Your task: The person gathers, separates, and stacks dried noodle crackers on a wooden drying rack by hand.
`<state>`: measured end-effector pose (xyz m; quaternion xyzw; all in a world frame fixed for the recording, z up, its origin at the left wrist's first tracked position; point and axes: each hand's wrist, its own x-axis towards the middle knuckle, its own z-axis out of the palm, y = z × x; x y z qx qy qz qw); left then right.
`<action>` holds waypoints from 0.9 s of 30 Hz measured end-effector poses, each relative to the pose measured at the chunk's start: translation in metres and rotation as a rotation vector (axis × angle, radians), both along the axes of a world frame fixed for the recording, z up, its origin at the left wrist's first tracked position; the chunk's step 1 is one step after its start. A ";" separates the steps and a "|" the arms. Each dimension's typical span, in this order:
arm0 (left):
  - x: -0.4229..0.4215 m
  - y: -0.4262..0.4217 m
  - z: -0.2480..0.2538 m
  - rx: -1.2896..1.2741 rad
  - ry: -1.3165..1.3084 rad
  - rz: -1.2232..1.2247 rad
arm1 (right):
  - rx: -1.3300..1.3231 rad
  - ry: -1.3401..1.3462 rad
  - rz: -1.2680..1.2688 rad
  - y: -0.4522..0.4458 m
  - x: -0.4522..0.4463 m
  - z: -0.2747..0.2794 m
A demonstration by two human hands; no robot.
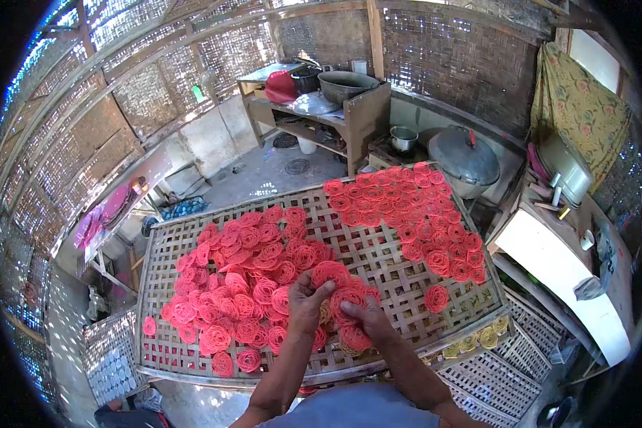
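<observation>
Over the near middle of a woven bamboo tray (349, 246), my left hand (306, 302) pinches red coiled crackers (330, 272), its thumb lying across them. My right hand (369, 319) grips more of the same lacy rounds (349, 302) just to the right, thumb on top. The two bunches touch or overlap, and I cannot tell how many pieces each hand has. A loose heap of red crackers (242, 271) spreads over the tray's left half. Flat rows of red crackers (396, 196) cover its far right, and one single round (436, 299) lies nearer to me.
Yellow coiled crackers (467, 344) show beneath the tray's right front edge. More woven racks (485, 385) lie below. A large lidded pot (464, 155) and a small pot (404, 138) stand behind. At the right is a white-sided counter (563, 264); a wooden shelf (367, 118) with basins stands at the back.
</observation>
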<state>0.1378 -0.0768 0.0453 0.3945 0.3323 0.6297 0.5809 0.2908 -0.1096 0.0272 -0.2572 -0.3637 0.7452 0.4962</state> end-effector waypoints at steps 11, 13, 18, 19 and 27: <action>-0.025 0.011 -0.029 0.223 0.922 0.302 | 0.489 -1.063 -0.330 0.022 0.002 -0.017; -0.027 0.010 -0.041 0.272 1.077 0.302 | 0.695 -1.286 -0.499 0.020 0.009 -0.022; -0.024 -0.002 -0.072 0.433 1.448 0.158 | 0.498 -1.361 -0.759 0.024 0.072 -0.022; -0.023 -0.006 -0.073 0.469 1.545 0.152 | 0.477 -1.459 -0.856 0.024 0.091 -0.025; -0.024 -0.010 -0.076 0.499 1.547 0.139 | -0.105 -1.973 -1.040 0.072 0.272 -0.072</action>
